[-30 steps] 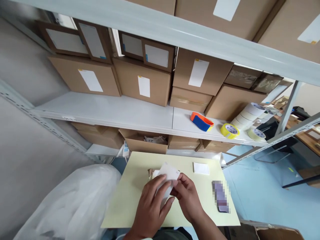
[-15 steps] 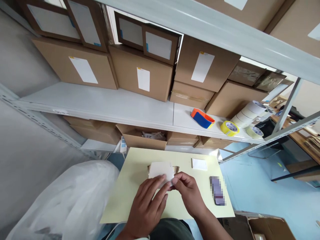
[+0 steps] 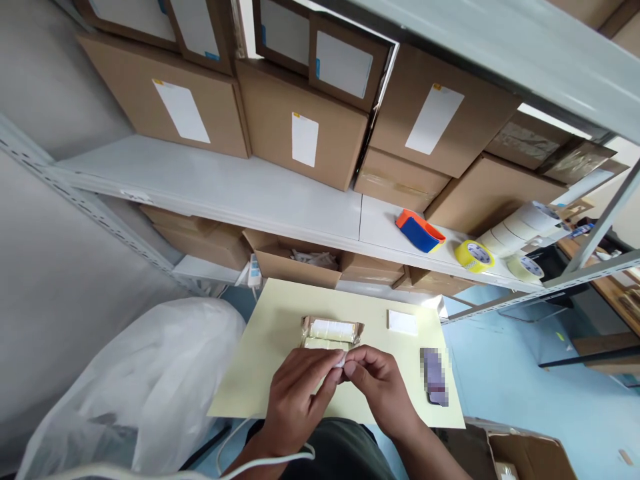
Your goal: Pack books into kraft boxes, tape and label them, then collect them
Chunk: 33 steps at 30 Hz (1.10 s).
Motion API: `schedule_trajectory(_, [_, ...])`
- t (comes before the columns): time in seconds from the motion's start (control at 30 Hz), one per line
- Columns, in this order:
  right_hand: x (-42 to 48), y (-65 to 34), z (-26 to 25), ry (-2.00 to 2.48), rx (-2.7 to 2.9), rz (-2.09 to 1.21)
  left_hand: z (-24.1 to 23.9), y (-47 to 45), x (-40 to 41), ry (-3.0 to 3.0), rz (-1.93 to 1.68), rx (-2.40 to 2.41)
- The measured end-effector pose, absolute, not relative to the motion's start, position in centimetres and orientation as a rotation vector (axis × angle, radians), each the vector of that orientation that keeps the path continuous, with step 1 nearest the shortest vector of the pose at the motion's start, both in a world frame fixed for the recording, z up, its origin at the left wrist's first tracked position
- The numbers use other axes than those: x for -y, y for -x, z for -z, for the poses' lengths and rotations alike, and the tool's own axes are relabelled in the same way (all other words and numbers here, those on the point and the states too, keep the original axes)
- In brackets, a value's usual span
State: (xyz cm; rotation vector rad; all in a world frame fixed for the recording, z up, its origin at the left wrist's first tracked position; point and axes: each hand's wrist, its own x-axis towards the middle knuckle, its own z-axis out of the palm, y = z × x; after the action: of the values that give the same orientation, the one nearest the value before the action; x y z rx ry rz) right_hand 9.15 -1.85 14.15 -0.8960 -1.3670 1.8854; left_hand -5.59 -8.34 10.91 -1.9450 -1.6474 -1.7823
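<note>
My left hand is closed, with thumb and fingertips pinching a small white piece above the table. The fingers of my right hand are pinched together at the right side of the same white piece. Most of it is hidden by the fingers, so I cannot tell its full shape. Just beyond the hands, two wrapped packets with shiny brown ends and pale middles lie one behind the other on the pale yellow table.
A flat white pad and a blurred purple object lie on the table's right. A shelf holds cardboard boxes, tape rolls and an orange-blue band. A plastic bag stands left; an open carton sits lower right.
The flat white sheet-like thing that covered the packets no longer lies over them, and the packets now show. My left fingers have gone from spread to pinched. The view has shifted slightly.
</note>
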Motion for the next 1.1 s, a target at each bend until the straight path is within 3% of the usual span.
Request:
schedule_trajectory(0.23, [2.3, -9.2, -14.2, 0.901, 1.431, -1.856, -10.8, 5.6, 8.8, 1.971, 1.771, 1.653])
schedule_trajectory(0.5, [2.6, -9.4, -14.2, 0.953, 1.478, -1.806, -11.0, 6.0, 9.1, 2.025, 1.393, 1.501])
schedule_trajectory(1.1, [3.0, -9.5, -14.1, 0.943, 1.503, -1.855, -11.1, 6.1, 10.0, 2.055, 1.308, 1.516])
